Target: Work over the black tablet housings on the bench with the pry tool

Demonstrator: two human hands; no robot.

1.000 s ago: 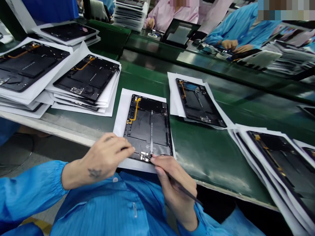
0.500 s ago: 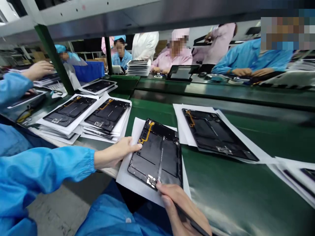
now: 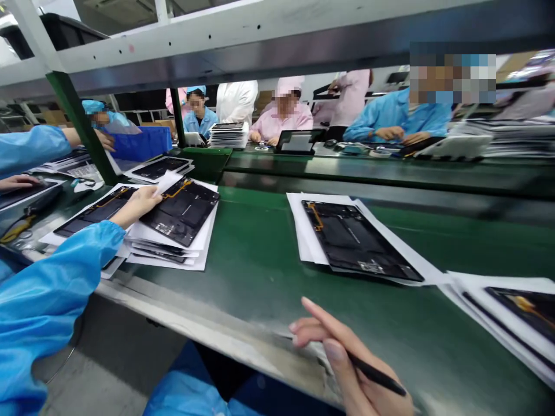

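At the left, my left hand (image 3: 141, 203) is closed on the left edge of a black tablet back panel (image 3: 188, 214) with an orange flex cable and a white sheet. This panel lies on top of a stack of white sheets (image 3: 199, 257) and similar panels. My right hand (image 3: 347, 355) is at the lower middle, above the bench's front edge. It holds a slim black pen-like tool (image 3: 375, 375), whose thin tip points left. Its index finger is stretched out, and the tool touches nothing I can see.
Another panel (image 3: 353, 237) lies on white sheets across the green bench (image 3: 255, 254). More sheets and panels (image 3: 520, 306) overlap it at right. A second panel (image 3: 97, 211) is beside my left hand. A green post (image 3: 82, 127) and a shelf beam (image 3: 243, 49) stand beyond. Co-workers sit opposite.
The panel in front of me has moved left onto the stack with my left hand. My right hand has lifted away with the black tool, and the view has shifted.
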